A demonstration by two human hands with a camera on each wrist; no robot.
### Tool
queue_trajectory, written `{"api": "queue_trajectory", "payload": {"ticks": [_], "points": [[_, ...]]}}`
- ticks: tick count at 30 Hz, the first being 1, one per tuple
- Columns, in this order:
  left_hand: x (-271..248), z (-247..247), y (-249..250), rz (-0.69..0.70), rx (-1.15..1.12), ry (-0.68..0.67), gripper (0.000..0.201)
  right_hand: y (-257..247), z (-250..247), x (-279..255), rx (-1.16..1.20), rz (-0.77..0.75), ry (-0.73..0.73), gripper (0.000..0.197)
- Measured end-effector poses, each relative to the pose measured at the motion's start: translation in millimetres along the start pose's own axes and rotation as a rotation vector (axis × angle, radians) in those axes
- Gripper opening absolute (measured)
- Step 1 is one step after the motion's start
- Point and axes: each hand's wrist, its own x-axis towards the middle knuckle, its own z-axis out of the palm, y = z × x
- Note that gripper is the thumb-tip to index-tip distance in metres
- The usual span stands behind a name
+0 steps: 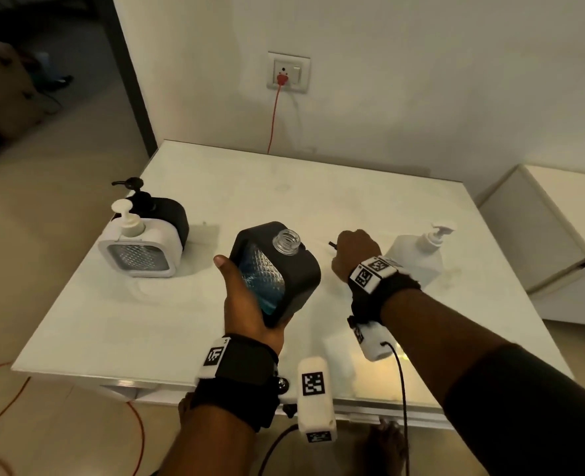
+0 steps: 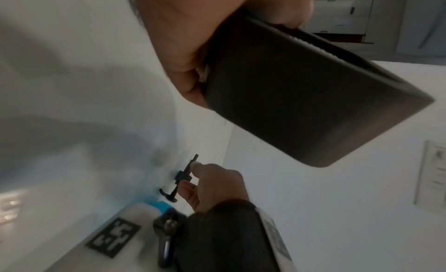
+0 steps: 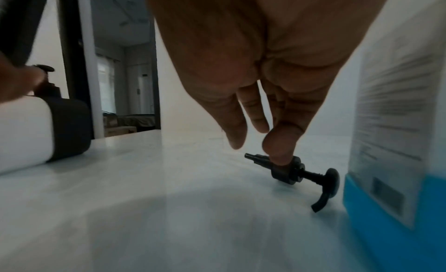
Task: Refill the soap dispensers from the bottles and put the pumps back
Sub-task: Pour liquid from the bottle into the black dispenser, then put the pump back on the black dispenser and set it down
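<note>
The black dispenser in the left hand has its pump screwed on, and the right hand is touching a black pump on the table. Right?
Not quite. The head view shows the black dispenser in the left hand with a bare open neck, no pump on it. The right hand does touch the black pump on the table.

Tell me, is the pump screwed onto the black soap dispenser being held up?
No, the black soap dispenser in the left hand has a bare open neck, and the right hand touches the black pump lying on the table.

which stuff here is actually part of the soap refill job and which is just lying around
Job:
- black dispenser, open neck, gripped by left hand
- black pump, lying on table, touched by right hand
- white refill bottle
- white dispenser
- second black dispenser

Lying about:
- wall socket
- red cable
</note>
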Motion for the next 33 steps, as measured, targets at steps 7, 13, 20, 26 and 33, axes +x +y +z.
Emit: {"api": "queue_trajectory", "payload": {"ticks": [7, 13, 20, 26, 33], "points": [[14, -9, 0, -0.019, 0.021, 0.038, 0.070, 2, 10, 25, 0.001, 0.027, -0.072, 0.020], [20, -11, -4, -0.002, 0.013, 0.054, 0.071, -5, 17, 7, -0.079, -0.054, -0.108, 0.020], [20, -9, -7, 0.108, -0.029, 0.088, 0.071, -18, -31, -26, 0.020, -0.165, 0.048, 0.023], [19, -12, -8, 0.092, -0.066, 0.094, 0.069, -15, -105, -70, 0.057, -0.256, 0.268, 0.018], [15, -8, -17, 0.100, -0.051, 0.102, 0.075, -21, -150, -106, -0.320, -0.436, 0.381, 0.018]]}}
